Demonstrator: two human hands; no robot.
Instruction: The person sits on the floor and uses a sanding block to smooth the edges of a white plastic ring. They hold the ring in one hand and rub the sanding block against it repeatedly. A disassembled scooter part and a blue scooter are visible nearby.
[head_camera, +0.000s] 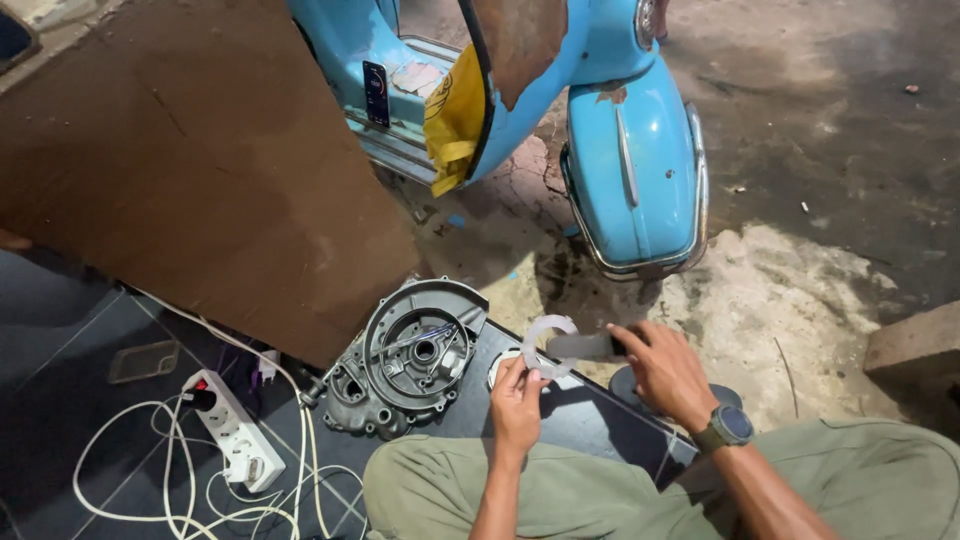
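Both your hands are busy: left hand (517, 400) pinches the white gasket ring (548, 344), right hand (665, 370) grips a flat blade (585, 347) against it beside the engine cover (410, 358).

A light blue scooter (600, 110) stands on the stained concrete floor (800, 280). A brown board (200, 160) leans over the dark tiles (70, 400), where a white power strip (232, 432) lies among looping white cables (170, 490) beside a grey engine cover (410, 355).

Light-blue scooter (630, 150), white gasket (548, 345), grey engine cover (405, 365), white power strip (232, 430).
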